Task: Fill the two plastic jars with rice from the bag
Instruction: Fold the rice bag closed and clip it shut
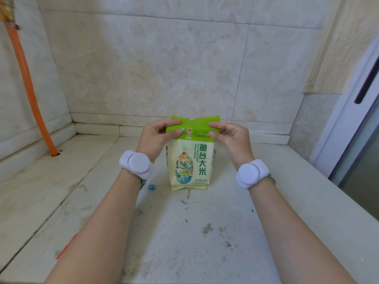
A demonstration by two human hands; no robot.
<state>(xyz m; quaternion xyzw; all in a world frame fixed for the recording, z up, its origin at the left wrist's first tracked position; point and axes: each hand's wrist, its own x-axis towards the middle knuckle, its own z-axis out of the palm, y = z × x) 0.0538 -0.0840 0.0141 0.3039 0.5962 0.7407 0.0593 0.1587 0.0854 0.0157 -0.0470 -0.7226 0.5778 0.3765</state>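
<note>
A bag of rice [189, 160], pale yellow with a green top band and green characters, stands upright on the stone counter [184, 232] in the middle of the head view. My left hand [158, 136] pinches the left side of the green top edge between thumb and fingers. My right hand [229, 136] pinches the right side of the same edge. The top of the bag looks slightly parted between my hands. No plastic jars are in view.
A small blue binder clip [151, 187] lies on the counter just left of the bag. An orange hose [30, 93] runs down the left wall into a hole. Tiled walls close the back and left; a window frame [361, 111] stands at the right.
</note>
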